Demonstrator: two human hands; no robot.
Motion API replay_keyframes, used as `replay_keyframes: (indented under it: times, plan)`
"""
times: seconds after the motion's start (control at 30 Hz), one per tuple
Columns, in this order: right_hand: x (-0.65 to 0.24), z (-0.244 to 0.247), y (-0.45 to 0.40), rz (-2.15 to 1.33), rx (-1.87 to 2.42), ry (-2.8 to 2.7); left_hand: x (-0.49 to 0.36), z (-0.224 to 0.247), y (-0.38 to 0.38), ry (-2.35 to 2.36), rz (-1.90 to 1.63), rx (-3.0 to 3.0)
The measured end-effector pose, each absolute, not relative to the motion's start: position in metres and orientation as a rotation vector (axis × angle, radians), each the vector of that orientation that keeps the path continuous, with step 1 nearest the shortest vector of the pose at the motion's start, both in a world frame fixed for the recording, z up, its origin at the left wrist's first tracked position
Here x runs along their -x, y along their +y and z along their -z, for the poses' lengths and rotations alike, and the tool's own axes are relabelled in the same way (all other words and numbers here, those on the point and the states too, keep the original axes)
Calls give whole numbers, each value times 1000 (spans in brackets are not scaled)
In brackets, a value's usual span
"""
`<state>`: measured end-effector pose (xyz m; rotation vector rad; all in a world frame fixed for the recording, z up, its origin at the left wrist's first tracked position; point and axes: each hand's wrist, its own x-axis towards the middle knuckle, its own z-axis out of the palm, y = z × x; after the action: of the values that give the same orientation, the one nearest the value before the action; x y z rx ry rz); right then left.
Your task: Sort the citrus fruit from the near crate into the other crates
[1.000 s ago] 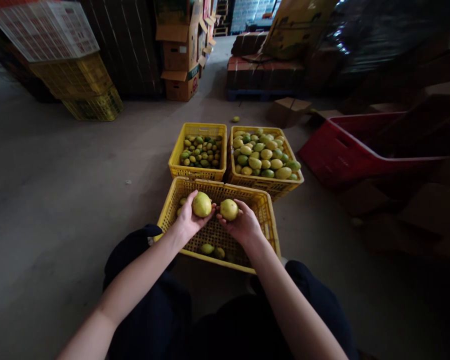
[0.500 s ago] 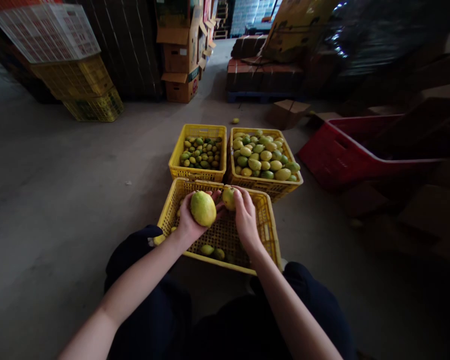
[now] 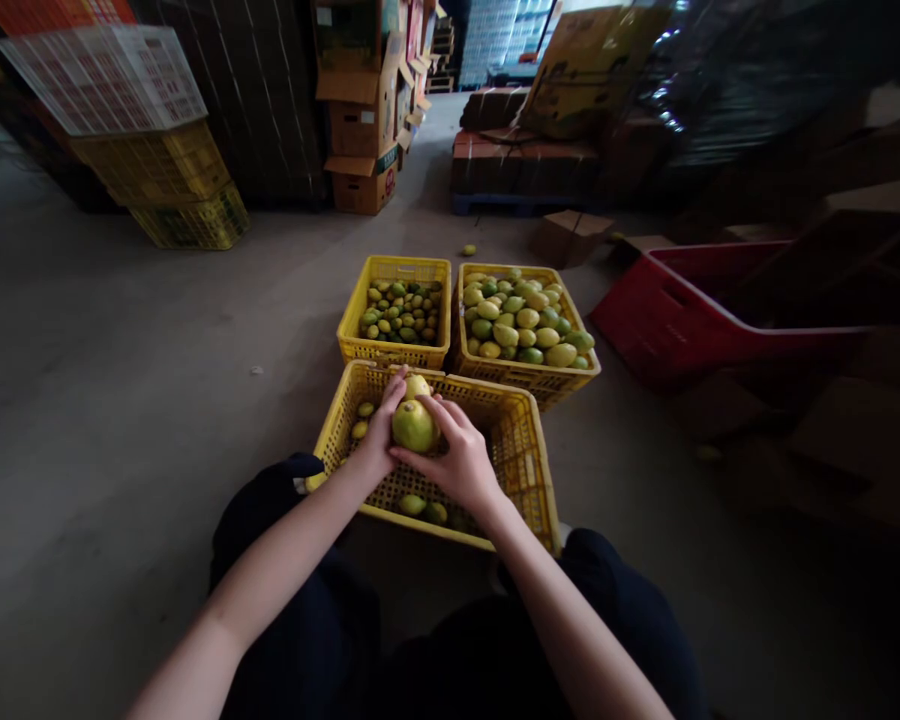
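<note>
Over the near yellow crate (image 3: 531,465), two yellow-green lemons are held between my hands. My left hand (image 3: 381,432) cups them from the left, its fingers along the paler upper lemon (image 3: 418,386). From the right, my right hand (image 3: 461,455) curls round the lower, greener lemon (image 3: 414,427), thumb beneath it and fingers over its far side. Which palm bears each lemon is partly hidden. Inside the crate, a few green lemons (image 3: 412,504) lie near the front wall, and yellow ones (image 3: 359,430) lie at the left.
Behind stand a yellow crate of small lemons (image 3: 352,318) and a fuller crate of larger lemons (image 3: 529,376). A red bin (image 3: 656,330) is at the right. Stacked crates (image 3: 157,165) and cartons (image 3: 356,130) stand farther back. One loose lemon (image 3: 469,250) lies on the floor.
My right hand has moved left to meet my left hand. The two lemons, held apart before, are now close together, and the lower one shows a different face.
</note>
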<state>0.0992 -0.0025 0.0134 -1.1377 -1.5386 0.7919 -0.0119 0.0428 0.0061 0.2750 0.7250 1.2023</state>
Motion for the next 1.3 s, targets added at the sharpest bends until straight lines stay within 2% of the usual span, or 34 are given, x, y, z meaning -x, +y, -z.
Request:
replay_keyframes:
  times: [0.3,0.47,1.1,1.3]
  plan:
    - [-130,-28,0,-547,1281,-1301,21,-34,55,667,-1377,-458]
    - [-130,-26,4,-650,1164,-1098,15,-38,48,599,-1271,-477]
    - [-129,-35,7,-823,1073,-1030,19,-36,44,565,-1158,-451]
    - [-140,-41,8,-1057,955,-1015,29,-26,51,666,-1156,-426]
